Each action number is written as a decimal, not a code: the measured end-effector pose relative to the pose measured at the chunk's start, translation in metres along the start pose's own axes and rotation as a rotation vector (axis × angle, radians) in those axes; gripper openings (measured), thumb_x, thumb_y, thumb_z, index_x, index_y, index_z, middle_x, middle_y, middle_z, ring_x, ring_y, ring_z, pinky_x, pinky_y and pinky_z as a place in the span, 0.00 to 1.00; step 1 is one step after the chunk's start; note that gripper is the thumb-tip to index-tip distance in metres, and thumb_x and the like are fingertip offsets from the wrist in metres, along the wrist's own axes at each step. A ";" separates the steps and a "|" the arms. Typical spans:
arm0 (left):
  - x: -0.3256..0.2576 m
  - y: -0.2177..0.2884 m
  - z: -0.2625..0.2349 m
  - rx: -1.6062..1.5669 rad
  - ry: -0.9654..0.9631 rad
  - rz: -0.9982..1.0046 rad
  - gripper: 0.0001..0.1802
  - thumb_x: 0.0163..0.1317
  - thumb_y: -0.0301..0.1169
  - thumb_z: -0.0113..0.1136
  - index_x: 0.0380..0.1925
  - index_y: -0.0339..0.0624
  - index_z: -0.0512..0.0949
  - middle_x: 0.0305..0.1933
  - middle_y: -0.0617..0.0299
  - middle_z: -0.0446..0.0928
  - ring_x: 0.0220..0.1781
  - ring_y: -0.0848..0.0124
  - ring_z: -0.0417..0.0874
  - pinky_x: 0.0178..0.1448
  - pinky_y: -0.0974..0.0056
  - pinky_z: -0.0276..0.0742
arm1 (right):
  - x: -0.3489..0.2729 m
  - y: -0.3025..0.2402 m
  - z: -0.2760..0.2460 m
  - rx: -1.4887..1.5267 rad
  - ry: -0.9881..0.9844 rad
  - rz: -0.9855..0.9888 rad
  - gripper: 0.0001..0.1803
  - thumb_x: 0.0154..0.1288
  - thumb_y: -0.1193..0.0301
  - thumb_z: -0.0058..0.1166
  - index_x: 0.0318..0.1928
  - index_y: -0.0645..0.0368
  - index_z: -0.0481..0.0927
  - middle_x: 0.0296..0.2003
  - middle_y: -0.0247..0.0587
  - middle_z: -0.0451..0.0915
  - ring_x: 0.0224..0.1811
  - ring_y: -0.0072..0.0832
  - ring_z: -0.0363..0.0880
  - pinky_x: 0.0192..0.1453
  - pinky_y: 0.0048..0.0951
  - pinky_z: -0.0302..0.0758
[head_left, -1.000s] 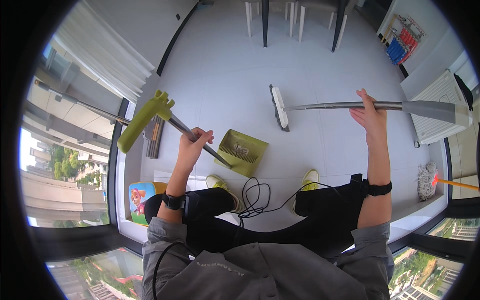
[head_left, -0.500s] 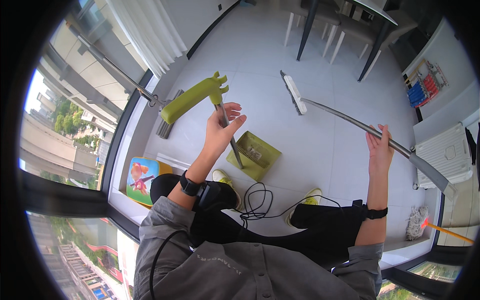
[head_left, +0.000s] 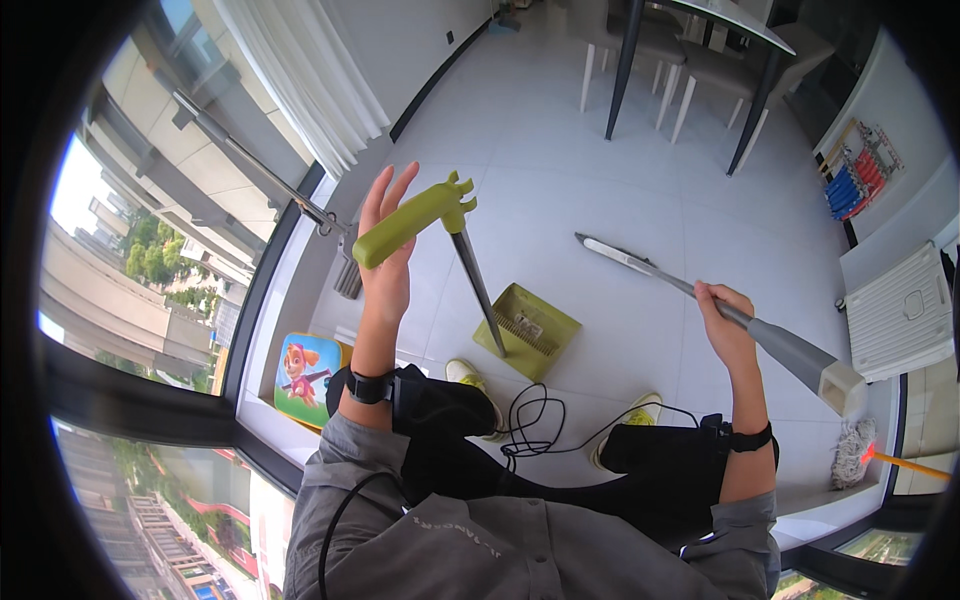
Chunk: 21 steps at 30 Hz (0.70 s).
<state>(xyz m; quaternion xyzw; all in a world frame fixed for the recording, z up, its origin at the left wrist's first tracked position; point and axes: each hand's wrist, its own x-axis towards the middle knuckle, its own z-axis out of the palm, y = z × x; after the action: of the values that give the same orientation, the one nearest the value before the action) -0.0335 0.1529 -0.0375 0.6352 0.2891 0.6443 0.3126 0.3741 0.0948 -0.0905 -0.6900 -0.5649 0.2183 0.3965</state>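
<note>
Head view: left hand [head_left: 388, 285] free, fingers straight and apart, set beneath the green handle [head_left: 412, 222] of the dustpan [head_left: 560, 334]; whether they touch, cannot tell. Handle slants across it; the metal pole [head_left: 474, 282] runs down and rightward to the dustpan on the floor [head_left: 510, 205]. Left is the nearer hand. Right hand [head_left: 728, 325] clasped round the broom [head_left: 790, 357], long axis slanting forward-left, white head [head_left: 612, 253] ahead of the dustpan, apart from it.

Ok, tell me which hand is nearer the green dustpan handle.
Left. The left hand is just behind the green dustpan handle, partly hidden by it; contact is unclear. The right hand is well to its right, holding the broom.
</note>
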 end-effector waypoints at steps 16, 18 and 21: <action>-0.006 0.052 0.022 -0.658 -0.041 -0.069 0.48 0.59 0.56 0.49 0.72 0.43 0.44 0.77 0.51 0.42 0.78 0.55 0.38 0.78 0.51 0.32 | -0.003 0.002 0.009 -0.032 -0.042 -0.025 0.15 0.63 0.63 0.59 0.38 0.65 0.82 0.23 0.39 0.80 0.25 0.21 0.76 0.31 0.22 0.71; -0.009 0.045 0.013 -0.851 -0.135 -0.064 0.42 0.63 0.55 0.43 0.71 0.41 0.51 0.76 0.51 0.45 0.78 0.56 0.41 0.78 0.52 0.33 | -0.004 0.002 0.010 -0.012 -0.040 -0.050 0.15 0.63 0.63 0.59 0.37 0.65 0.82 0.24 0.40 0.80 0.25 0.22 0.76 0.32 0.22 0.71; -0.003 0.036 0.009 -0.813 -0.172 -0.058 0.31 0.69 0.46 0.36 0.63 0.34 0.64 0.73 0.47 0.55 0.76 0.56 0.49 0.77 0.52 0.39 | -0.006 -0.005 0.010 -0.013 -0.064 -0.055 0.14 0.64 0.64 0.58 0.38 0.65 0.82 0.24 0.38 0.79 0.26 0.20 0.74 0.32 0.21 0.70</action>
<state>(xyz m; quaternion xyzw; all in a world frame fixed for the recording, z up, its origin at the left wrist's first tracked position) -0.0260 0.1270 -0.0118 0.5030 0.0016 0.6416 0.5791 0.3617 0.0922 -0.0931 -0.6694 -0.5975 0.2255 0.3795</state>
